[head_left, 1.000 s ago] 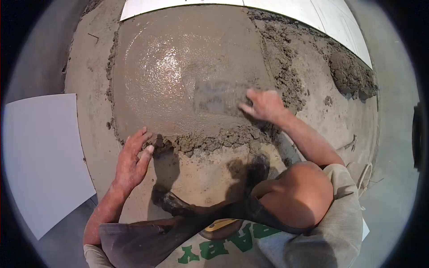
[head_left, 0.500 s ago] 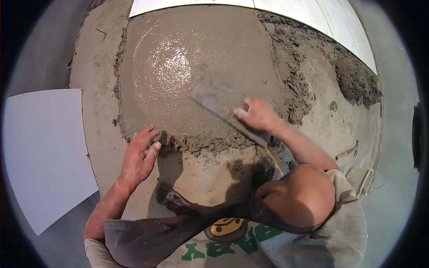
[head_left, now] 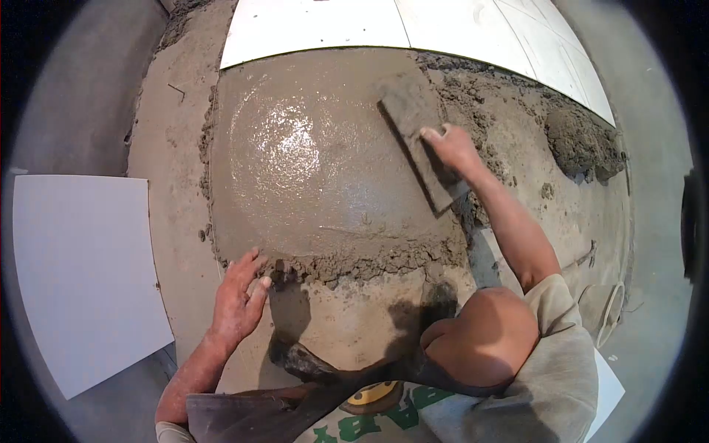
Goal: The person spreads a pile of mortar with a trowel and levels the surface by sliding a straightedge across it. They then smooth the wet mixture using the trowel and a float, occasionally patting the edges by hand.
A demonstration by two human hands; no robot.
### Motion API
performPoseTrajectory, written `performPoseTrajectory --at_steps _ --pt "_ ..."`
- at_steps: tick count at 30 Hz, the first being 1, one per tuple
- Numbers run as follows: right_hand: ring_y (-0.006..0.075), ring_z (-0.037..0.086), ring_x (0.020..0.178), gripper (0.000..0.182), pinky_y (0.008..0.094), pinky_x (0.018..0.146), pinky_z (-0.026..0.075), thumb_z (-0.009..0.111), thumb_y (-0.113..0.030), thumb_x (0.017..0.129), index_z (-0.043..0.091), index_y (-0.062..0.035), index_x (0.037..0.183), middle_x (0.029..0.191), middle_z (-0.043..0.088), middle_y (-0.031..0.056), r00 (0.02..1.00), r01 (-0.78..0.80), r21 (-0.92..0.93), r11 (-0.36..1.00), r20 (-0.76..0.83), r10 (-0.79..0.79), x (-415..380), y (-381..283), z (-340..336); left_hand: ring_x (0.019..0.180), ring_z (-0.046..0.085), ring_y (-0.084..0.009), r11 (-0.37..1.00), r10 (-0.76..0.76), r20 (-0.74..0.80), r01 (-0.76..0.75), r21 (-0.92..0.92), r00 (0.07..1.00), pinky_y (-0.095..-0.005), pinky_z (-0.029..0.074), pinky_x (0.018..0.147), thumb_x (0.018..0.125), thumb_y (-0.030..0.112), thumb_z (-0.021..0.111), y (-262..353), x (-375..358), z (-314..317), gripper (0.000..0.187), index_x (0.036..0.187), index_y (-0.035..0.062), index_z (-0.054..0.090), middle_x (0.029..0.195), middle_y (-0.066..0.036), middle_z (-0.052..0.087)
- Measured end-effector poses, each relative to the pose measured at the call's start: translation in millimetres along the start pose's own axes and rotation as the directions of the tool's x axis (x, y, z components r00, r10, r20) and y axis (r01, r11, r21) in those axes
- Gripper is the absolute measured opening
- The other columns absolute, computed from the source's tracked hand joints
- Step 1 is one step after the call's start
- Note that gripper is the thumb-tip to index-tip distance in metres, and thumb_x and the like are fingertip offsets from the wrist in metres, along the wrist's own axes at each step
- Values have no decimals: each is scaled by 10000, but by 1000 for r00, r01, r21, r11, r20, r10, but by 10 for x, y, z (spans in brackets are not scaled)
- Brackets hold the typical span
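Wet, smooth mortar [head_left: 295, 177] covers a square patch of floor in front of me, shining on its left half. My right hand [head_left: 452, 150] grips a flat rectangular trowel [head_left: 417, 125] from above; its handle is hidden under the fingers. The trowel lies slantwise over the right edge of the patch, where smooth mortar meets crumbly mortar [head_left: 473, 103]. My left hand [head_left: 242, 292] is at the near left corner of the patch, thumb and fingers apart, with nothing in it. A rough, lumpy mortar edge [head_left: 354, 267] runs beside its fingertips.
White tiles [head_left: 317, 29] border the far side of the mortar. Another white tile [head_left: 88, 280] stands at the left. A mortar heap [head_left: 580, 144] lies at the far right. Nearer are a hammer-like tool [head_left: 583, 256] and a bucket [head_left: 602, 310]. My knee [head_left: 480, 336] is bent close to the mortar.
My right hand has swept the trowel away from me and to the right, and turned it steeper. My left hand keeps its place by the corner. The whole view has shifted slightly.
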State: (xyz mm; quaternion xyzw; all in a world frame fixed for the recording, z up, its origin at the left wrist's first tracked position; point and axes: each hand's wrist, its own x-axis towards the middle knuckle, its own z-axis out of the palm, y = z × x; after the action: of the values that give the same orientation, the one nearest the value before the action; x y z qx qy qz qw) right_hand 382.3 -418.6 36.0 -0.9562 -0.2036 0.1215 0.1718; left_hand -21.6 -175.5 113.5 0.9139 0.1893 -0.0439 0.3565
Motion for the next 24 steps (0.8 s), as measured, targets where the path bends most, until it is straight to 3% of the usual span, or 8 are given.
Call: performPoseTrajectory --at_steps 1,3,8,10,15,17,21,24 --pt "362 668 811 644 428 765 515 554 -533 858 642 90 997 863 671 258 949 -270 124 955 203 242 150 -124 -175 1229 498 -378 1000 -1 -3 1 -1 1000 -517 318 1081 919 197 570 -2 2 -6 349 1239 61 559 1316 -197 535" --pt "305 677 711 615 407 699 509 572 -499 868 650 105 957 842 679 230 993 -107 80 991 -44 110 479 47 -98 1230 498 -377 999 36 -10 -36 -5 999 -512 319 1081 919 192 567 -6 -26 -28 347 1241 64 556 1327 -201 525" --pt "288 658 840 594 415 728 500 586 -504 859 676 68 992 891 682 197 910 -357 218 908 301 286 874 -150 -6 1276 464 -376 997 -65 12 65 -32 998 -432 359 1062 923 209 564 -54 -147 -42 358 1243 48 565 1355 -209 505" --pt "312 677 766 592 416 723 514 548 -482 883 664 90 979 941 676 240 997 16 186 982 72 -30 749 -316 233 1278 462 -374 996 -86 14 86 -15 996 -432 358 1063 923 207 565 -106 -179 -71 357 1246 56 565 1358 -209 502" --pt "303 654 921 585 432 822 517 496 -510 894 637 17 1106 1044 664 212 819 126 22 992 562 -117 161 -986 288 1289 450 -374 996 -84 6 84 11 996 -431 351 1068 923 196 562 -137 -146 -64 365 1264 66 557 1366 -210 495" --pt "352 633 942 582 457 864 512 466 -508 905 620 13 1111 1021 649 227 758 389 -30 921 579 -302 -160 -1059 316 1288 450 -374 998 -55 2 55 -1 998 -431 345 1073 924 194 560 -112 -84 -61 367 1267 63 554 1363 -210 497" --pt "352 636 923 525 488 841 511 487 -485 904 602 -4 1081 979 653 214 536 486 14 874 785 -310 -700 -1051 263 1283 455 -373 1000 26 -28 -26 -15 999 -442 325 1089 924 192 558 -33 -9 -65 370 1267 52 553 1353 -210 505" --pt "382 640 891 498 495 808 511 510 -472 893 612 -7 1038 927 654 236 535 553 52 832 743 -402 -1087 -804 300 1279 459 -371 999 49 -22 -49 0 999 -457 316 1096 925 201 558 33 -6 -49 372 1266 52 553 1348 -207 510"
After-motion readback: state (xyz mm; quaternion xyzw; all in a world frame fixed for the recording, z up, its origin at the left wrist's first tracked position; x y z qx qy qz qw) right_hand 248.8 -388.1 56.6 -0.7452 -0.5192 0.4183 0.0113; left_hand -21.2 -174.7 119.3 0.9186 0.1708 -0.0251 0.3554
